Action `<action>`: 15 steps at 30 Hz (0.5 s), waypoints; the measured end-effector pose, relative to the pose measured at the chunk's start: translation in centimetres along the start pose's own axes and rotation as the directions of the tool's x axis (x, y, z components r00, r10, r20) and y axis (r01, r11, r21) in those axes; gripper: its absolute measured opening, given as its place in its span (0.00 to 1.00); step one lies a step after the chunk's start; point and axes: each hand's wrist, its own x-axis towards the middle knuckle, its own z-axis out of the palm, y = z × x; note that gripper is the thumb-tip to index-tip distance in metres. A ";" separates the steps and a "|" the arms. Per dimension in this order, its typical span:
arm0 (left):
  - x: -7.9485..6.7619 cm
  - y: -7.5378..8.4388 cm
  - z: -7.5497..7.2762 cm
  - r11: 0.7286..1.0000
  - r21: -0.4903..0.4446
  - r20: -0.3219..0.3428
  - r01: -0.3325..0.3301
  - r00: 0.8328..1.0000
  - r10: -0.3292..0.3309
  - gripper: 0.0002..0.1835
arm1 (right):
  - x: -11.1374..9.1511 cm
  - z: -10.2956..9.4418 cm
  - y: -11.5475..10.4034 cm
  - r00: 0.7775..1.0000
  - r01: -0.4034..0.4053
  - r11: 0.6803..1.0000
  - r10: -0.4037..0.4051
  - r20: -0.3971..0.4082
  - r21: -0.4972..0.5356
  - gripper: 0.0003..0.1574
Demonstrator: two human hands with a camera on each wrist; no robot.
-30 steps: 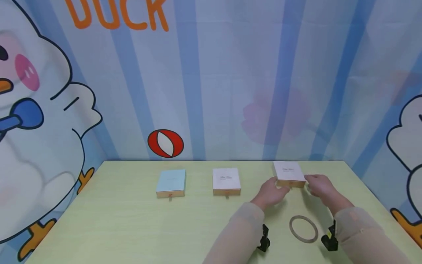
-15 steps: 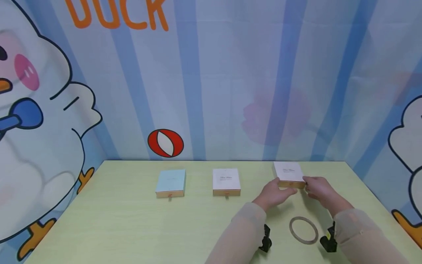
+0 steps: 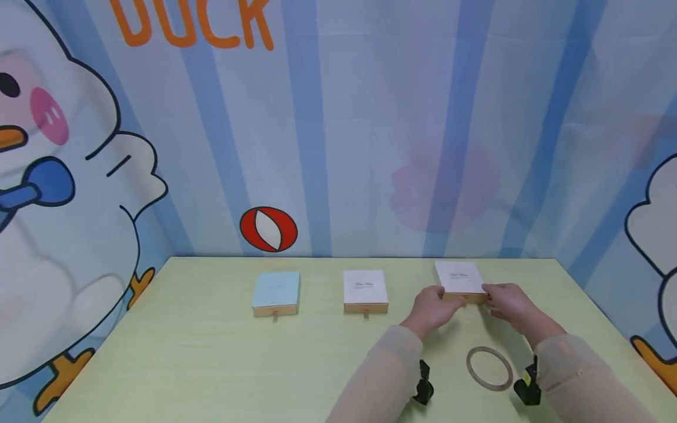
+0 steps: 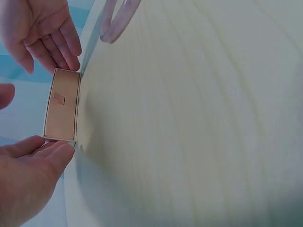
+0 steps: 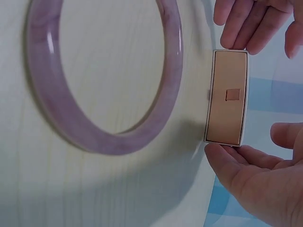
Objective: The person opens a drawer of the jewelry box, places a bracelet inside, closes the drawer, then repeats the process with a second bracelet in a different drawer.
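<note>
A white box (image 3: 459, 275) with small dark lettering sits toward the right rear. Its copper-coloured front (image 5: 227, 113) carries a small ribbon tab and faces the person. My left hand (image 3: 432, 308) touches the box's left side with nearly straight fingers, its thumb apart from the box. On the opposite side, the fingers of my right hand (image 3: 513, 304) lie against the box, again nearly straight. In the left wrist view the box front (image 4: 61, 109) shows between both hands. A pale purple bangle (image 3: 489, 369) lies on the table between the forearms.
Another white box (image 3: 365, 288) stands mid-table at the rear, and a light blue box (image 3: 276, 291) stands left of it. Both have tabs at the front. Behind the pale green table (image 3: 211, 364) hangs a striped blue curtain (image 3: 344, 129) with duck drawings.
The box between my hands has shifted slightly left and toward the person, both hands staying at its sides. The bangle and the other two boxes rest where they were.
</note>
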 end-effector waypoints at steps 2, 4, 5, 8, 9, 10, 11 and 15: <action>0.0 -0.1 -0.1 0.999 -0.041 -0.017 0.003 1.000 -0.004 0.30 | -0.1 0.1 0.0 1.000 0.004 1.000 -0.004 0.010 0.001 0.40; 0.0 -0.2 -0.3 0.998 -0.069 -0.038 -0.002 0.999 -0.001 0.25 | -0.2 0.1 0.0 1.000 0.005 1.000 -0.005 0.018 -0.003 0.39; 0.0 -0.3 -0.5 0.996 -0.086 -0.050 -0.005 0.999 0.000 0.23 | -0.3 0.1 0.0 1.000 0.005 1.000 -0.005 0.024 -0.007 0.39; 0.1 -0.4 -0.8 0.995 -0.100 -0.066 -0.017 0.998 0.011 0.13 | -0.3 0.2 0.0 0.999 0.006 1.000 -0.005 0.037 -0.023 0.39; 0.2 -0.5 -0.9 0.996 -0.090 -0.072 -0.028 0.997 0.022 0.12 | -0.4 0.2 0.1 0.999 0.008 1.000 -0.006 0.044 -0.030 0.39; 0.2 -0.6 -0.9 0.995 -0.088 -0.076 -0.036 0.997 0.029 0.14 | -0.4 0.2 0.1 0.999 0.007 0.999 -0.005 0.049 -0.036 0.39; 0.2 -0.7 -0.9 0.996 -0.087 -0.080 -0.035 0.996 0.028 0.18 | -0.4 0.2 0.2 0.999 0.009 0.999 -0.007 0.050 -0.042 0.39; 0.2 -0.8 -0.9 0.998 -0.060 -0.100 -0.014 0.995 0.008 0.20 | -0.5 0.3 0.2 0.999 0.012 0.998 -0.009 0.053 -0.060 0.38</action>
